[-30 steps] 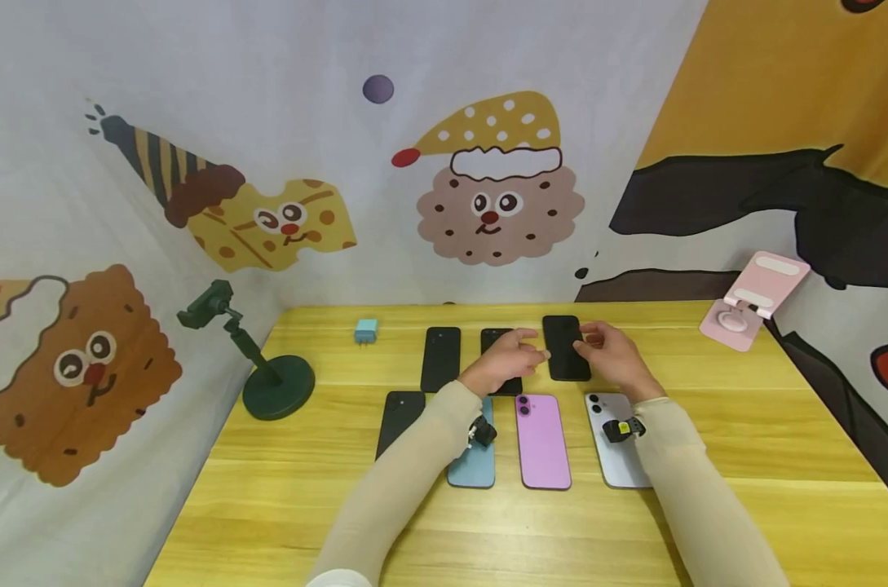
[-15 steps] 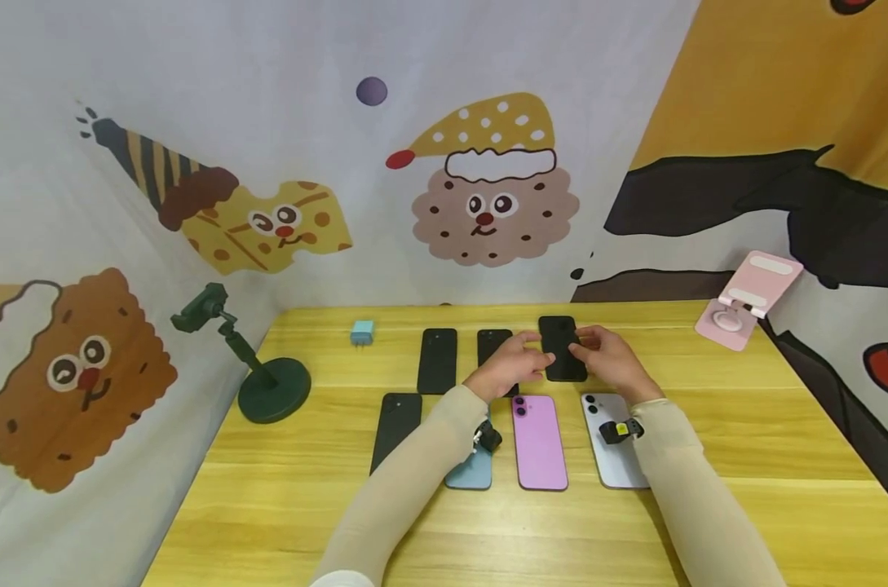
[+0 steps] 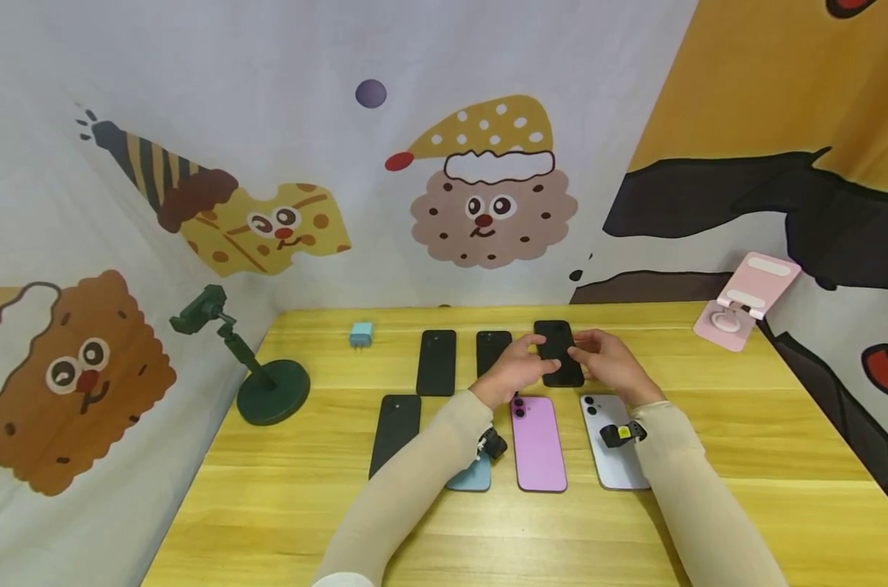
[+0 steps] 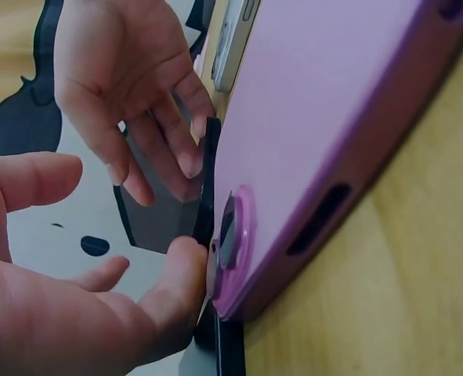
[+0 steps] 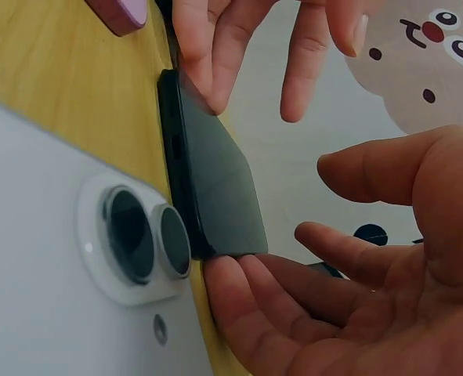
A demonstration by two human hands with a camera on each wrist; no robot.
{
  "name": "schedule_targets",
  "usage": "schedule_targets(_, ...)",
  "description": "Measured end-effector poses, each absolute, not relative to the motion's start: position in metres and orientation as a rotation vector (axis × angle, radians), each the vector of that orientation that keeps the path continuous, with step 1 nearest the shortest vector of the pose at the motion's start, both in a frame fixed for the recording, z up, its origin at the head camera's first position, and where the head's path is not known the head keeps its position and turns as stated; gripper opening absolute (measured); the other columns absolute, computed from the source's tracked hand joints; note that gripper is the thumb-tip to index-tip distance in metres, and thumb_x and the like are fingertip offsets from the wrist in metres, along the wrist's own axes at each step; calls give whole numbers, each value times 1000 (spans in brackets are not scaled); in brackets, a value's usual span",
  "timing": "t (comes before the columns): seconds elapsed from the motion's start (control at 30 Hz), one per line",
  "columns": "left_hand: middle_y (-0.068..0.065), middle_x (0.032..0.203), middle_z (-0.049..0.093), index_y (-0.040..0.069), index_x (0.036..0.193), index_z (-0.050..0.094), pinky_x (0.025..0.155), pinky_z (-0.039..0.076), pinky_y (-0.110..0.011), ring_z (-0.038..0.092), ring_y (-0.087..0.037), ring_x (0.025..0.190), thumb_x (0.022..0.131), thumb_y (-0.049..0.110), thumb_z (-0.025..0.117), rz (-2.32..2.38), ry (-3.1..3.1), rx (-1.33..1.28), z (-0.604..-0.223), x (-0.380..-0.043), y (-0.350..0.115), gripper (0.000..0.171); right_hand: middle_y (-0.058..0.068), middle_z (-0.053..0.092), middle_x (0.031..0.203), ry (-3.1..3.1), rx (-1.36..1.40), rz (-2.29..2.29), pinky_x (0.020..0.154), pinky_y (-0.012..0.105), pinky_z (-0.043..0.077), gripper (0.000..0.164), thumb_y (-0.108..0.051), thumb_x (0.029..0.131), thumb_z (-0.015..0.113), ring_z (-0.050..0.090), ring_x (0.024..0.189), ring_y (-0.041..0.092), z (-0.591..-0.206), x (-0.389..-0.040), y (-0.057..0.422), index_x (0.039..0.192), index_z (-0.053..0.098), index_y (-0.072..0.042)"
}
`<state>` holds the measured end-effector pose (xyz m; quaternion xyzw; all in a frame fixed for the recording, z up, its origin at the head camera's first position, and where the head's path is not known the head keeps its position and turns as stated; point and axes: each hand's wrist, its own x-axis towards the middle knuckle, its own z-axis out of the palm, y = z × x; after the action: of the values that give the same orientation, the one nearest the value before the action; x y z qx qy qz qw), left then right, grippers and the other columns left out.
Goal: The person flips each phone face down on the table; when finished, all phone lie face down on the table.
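Note:
A black phone [image 3: 558, 352] lies flat on the table at the right end of the back row. My left hand [image 3: 511, 368] touches its left edge, thumb and fingers spread. From the other side my right hand [image 3: 611, 363] rests its fingertips against the right edge; in the right wrist view its thumb [image 5: 372, 168] stays off the phone. Two more black phones, one on the left [image 3: 436, 363] and one partly behind my left hand [image 3: 491, 350], share that row. Nearer me lie a dark phone [image 3: 394, 432], a blue phone [image 3: 471, 475] mostly covered by my arm, a pink phone [image 3: 539, 444] and a white phone [image 3: 603, 420].
A dark green phone stand [image 3: 273, 393] stands at the left. Close to the back edge is a small blue charger plug [image 3: 360, 334]. At the far right corner sits a pink folding stand [image 3: 752, 289]. A printed cloth [image 3: 488, 285] hangs behind the wooden table [image 3: 561, 538].
My left hand has come rightward to the black phone's edge. Between the hands, that phone has shifted slightly toward me. The other phones stay where they lay.

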<state>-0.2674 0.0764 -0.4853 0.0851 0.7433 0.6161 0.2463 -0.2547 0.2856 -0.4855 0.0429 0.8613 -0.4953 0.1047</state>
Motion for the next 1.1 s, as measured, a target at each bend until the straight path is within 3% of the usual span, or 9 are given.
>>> schedule_targets(0.2, -23, 154, 54, 10, 160, 44, 111, 51, -52, 57, -34, 140, 101, 23, 74, 1705, 2097, 216, -484, -264, 78, 67, 31, 48, 155, 2513, 117, -1470, 88, 36, 63, 60, -26, 109, 59, 59, 131, 43, -483, -253, 284, 157, 40, 3)
schedule_targets(0.4, -20, 143, 61, 10, 158, 45, 97, 58, -50, 68, -32, 117, 99, 12, 75, 1817, 2097, 124, -483, -263, 78, 66, 32, 48, 153, 2476, 92, -1507, 86, 37, 65, 59, -27, 110, 59, 64, 123, 42, -484, -253, 279, 157, 41, 3)
schedule_targets(0.67, -20, 141, 61, 7, 157, 47, 104, 58, -49, 67, -31, 121, 97, -3, 71, 1944, 1937, 115, -487, -269, 76, 65, 36, 47, 149, 2371, 34, -1612, 93, 48, 63, 54, -17, 112, 49, 60, 131, 47, -485, -250, 270, 158, 35, 6)
schedule_targets(0.83, -25, 144, 57, 3, 156, 49, 104, 58, -47, 70, -26, 113, 98, -4, 69, 1968, 1843, 220, -490, -273, 75, 62, 36, 48, 145, 2359, 20, -1634, 93, 51, 63, 59, -17, 112, 47, 59, 130, 47, -482, -250, 266, 163, 27, 4)
schedule_targets(0.97, -20, 146, 55, 9, 157, 50, 105, 58, -49, 70, -24, 114, 98, -1, 73, 1962, 1764, 257, -493, -274, 73, 64, 35, 50, 141, 2357, 7, -1639, 93, 51, 63, 62, -16, 111, 47, 63, 124, 43, -482, -250, 265, 165, 23, 3)
schedule_targets(1.1, -15, 152, 51, 21, 156, 52, 105, 57, -53, 69, -33, 122, 98, 6, 76, 1924, 1697, 256, -494, -274, 73, 65, 34, 50, 140, 2352, -2, -1652, 95, 51, 62, 63, -18, 112, 47, 68, 115, 34, -481, -250, 264, 167, 21, 0)
